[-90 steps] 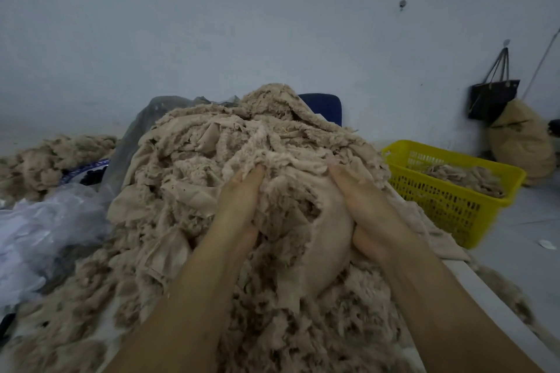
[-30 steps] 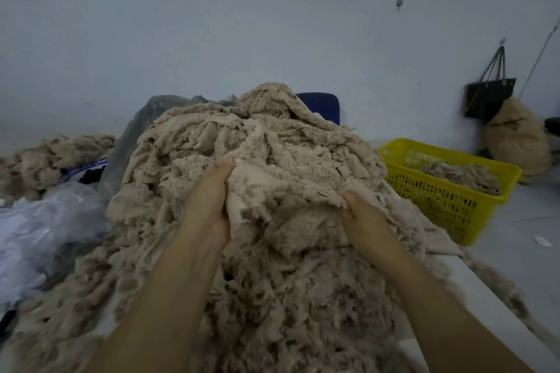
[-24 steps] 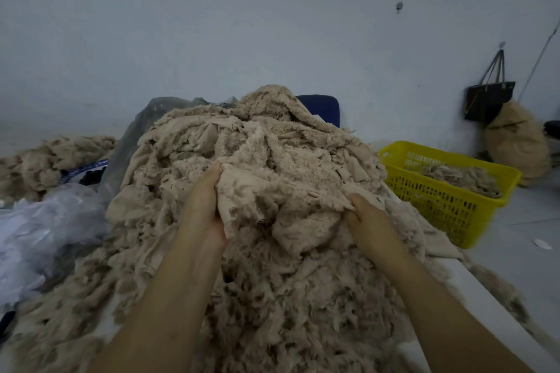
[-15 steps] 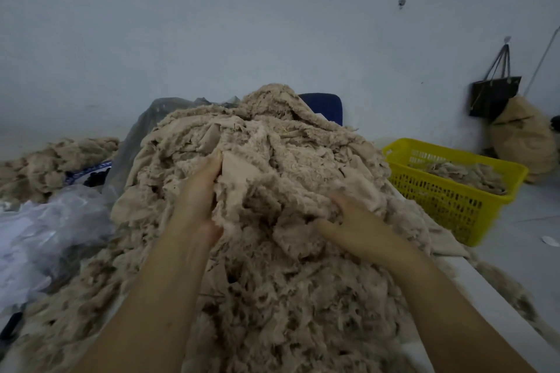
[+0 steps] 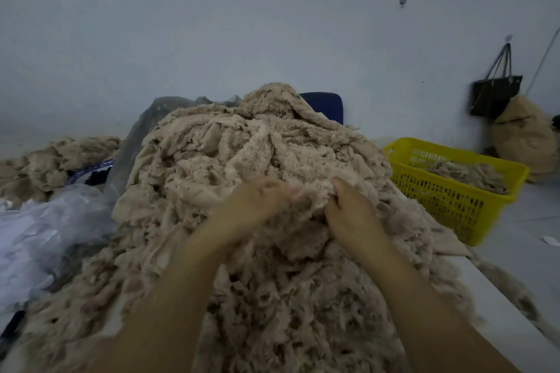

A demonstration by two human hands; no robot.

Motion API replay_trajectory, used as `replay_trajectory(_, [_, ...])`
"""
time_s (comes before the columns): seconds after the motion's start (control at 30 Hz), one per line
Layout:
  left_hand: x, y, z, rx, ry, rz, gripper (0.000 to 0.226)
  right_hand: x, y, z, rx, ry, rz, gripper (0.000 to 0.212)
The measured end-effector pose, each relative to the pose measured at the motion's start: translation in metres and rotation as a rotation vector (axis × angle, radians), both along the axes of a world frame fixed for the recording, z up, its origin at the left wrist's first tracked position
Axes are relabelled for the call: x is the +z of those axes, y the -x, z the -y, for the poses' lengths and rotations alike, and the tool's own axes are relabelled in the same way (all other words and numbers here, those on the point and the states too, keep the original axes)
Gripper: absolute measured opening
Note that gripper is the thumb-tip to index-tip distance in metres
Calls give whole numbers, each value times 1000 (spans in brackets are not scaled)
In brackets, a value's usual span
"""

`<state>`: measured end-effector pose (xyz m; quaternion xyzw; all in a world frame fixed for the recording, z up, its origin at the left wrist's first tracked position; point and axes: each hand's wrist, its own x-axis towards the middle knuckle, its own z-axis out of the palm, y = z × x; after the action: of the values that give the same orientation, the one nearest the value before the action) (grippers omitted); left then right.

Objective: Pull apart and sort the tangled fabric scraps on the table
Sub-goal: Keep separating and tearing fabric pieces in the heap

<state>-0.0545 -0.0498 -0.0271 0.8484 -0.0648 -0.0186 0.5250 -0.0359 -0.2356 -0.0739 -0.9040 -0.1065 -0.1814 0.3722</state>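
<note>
The left grip (image 5: 257, 203) has swung right across the pile (image 5: 230, 154) since half a second ago and now sits close beside the right grip (image 5: 348, 212), which has edged up and in; the two were well apart then.

The pile of beige scraps covers most of the table (image 5: 497, 309) and rises high in the middle. A smaller heap (image 5: 51, 160) lies far left, past a plastic sheet (image 5: 42, 239). The yellow basket (image 5: 448, 203) stands to the right of the table with a few scraps in it.

Both grips meet on one clump (image 5: 309, 200) near the front crest of the pile. The right grip has its fingers curled down into the clump, thumb on the near side. The left grip is blurred by motion; its fingers look curled onto the same clump, pinching its left edge.

The step in hand looks like the pull-apart: a fresh hold taken close together on a single tangle. Little seems sorted, judging by how full the pile is and how little is in the basket. Next, the grips probably need to draw in opposite directions, firmly enough to free a piece, while the fraying edges may snag neighbours and drag them along.

The flat fold the left grip held up half a second ago now lies slack to its left.
</note>
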Motion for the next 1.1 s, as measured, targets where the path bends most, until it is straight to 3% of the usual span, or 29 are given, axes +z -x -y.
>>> replay_trajectory(0.1, [-9, 4, 14, -186, -63, -9, 39, 3, -7, 1, -4, 27, 28, 21])
replay_trajectory(0.17, [-4, 3, 8, -61, 111, 30, 37, -9, -11, 15, -76, 104, -19, 8])
replay_trajectory(0.23, [-4, -6, -6, 27, 342, 0, 43, -25, -17, 27, -131, 134, -108, 23])
replay_trajectory(0.3, [-3, -5, -6, 53, 420, 9, 42, -34, -26, 31, -159, 78, -162, 37])
replay_trajectory(0.4, [-2, -3, -12, 134, 664, 8, 36, -43, -36, 48, -229, -80, -306, 33])
replay_trajectory(0.47, [6, -7, -25, 124, 871, -2, 52, -53, -34, 67, -276, -205, -312, 34])
replay_trajectory(0.53, [14, -11, -32, 147, 796, 37, 48, -52, -28, 65, -192, -236, -329, 34])
replay_trajectory(0.63, [15, -13, -19, 194, 489, 127, 39, -27, -26, 41, 57, 105, -381, 54])
replay_trajectory(0.7, [7, -10, -3, 151, 482, 60, 44, -1, -18, 32, 114, 172, -322, 63])
replay_trajectory(0.77, [-3, -11, 12, 186, 444, 32, 46, 21, -4, 34, 130, -35, -173, 52])
replay_trajectory(0.87, [-9, -12, 33, 137, 352, 56, 18, 37, 13, 28, 257, -423, -154, 32])
replay_trajectory(0.93, [-7, -10, 51, 104, 378, 71, 17, 29, 9, 27, 258, -372, -152, 21])
replay_trajectory(1.0, [-7, -11, 62, 111, 497, 17, 21, 14, 5, 37, 204, -318, -125, 26])
replay_trajectory(1.1, [0, -10, 69, 78, 675, -71, 28, -4, 5, 55, 122, -554, -269, 27])
